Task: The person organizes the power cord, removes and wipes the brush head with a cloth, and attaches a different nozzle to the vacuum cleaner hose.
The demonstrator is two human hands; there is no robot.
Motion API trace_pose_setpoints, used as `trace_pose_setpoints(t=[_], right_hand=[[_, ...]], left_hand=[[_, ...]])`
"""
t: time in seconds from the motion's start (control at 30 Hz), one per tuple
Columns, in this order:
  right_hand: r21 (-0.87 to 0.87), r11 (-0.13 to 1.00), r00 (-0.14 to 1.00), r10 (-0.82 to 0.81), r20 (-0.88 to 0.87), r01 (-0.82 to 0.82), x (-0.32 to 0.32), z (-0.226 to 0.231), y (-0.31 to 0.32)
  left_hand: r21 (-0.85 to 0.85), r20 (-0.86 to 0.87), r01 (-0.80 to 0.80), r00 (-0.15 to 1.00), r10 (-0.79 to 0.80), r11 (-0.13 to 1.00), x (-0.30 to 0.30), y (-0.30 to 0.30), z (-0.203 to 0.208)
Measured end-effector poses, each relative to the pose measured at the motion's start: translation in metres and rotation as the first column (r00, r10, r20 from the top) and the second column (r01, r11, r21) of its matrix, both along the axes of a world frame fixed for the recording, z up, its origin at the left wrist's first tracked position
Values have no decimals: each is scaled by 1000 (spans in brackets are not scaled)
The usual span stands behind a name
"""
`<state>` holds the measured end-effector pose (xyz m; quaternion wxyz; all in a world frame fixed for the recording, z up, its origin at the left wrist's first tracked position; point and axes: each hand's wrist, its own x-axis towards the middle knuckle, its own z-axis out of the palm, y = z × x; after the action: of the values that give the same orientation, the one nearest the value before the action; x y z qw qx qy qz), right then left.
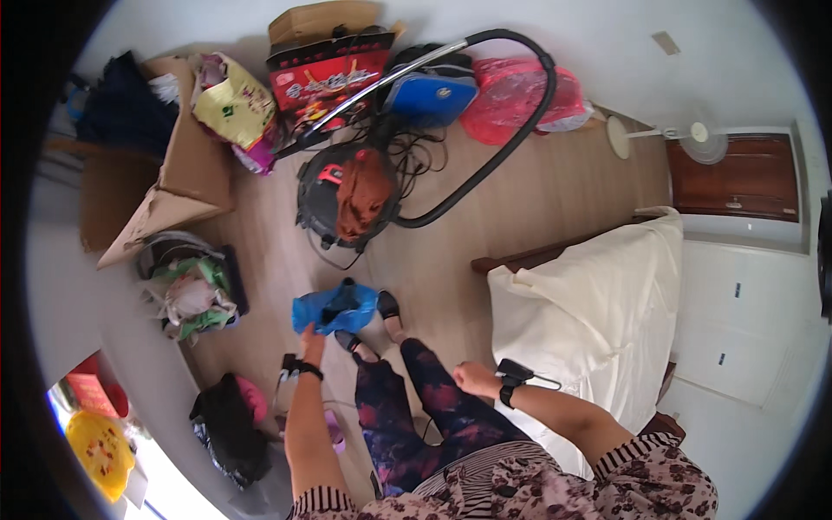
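My left hand is closed on the near left edge of a blue plastic bag. The bag hangs or rests just in front of my feet, its mouth partly open with something dark showing inside; what that is I cannot make out. Off to the right, beside my thigh, my right hand is curled into a loose fist, apart from the bag, and nothing shows in it. Both wrists wear dark straps with small devices.
A black vacuum cleaner with a brown cloth on top and a long hose stands ahead. Behind it are a red box, a blue case and a red bag. A cardboard box stands left, a cream-covered bed right.
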<state>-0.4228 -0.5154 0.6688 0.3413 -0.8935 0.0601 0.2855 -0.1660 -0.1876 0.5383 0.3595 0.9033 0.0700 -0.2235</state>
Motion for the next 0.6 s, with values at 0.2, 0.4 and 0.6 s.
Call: trace_pose_setpoints(t=[0.2,0.4,0.6], right_hand=[[-12,991,986,128,-110,-131,-31,25,24],[-67,939,935,327,-137,-338,-61,44,54],[122,897,892,438,-109,-425,-50,103,91]], left_hand=[[132,-36,-39,998,44,990,-7,67,23],[-62,-384,570,744,-547,819,-146,49,128],[35,-239,748,650,-721,663,-266,75,222]])
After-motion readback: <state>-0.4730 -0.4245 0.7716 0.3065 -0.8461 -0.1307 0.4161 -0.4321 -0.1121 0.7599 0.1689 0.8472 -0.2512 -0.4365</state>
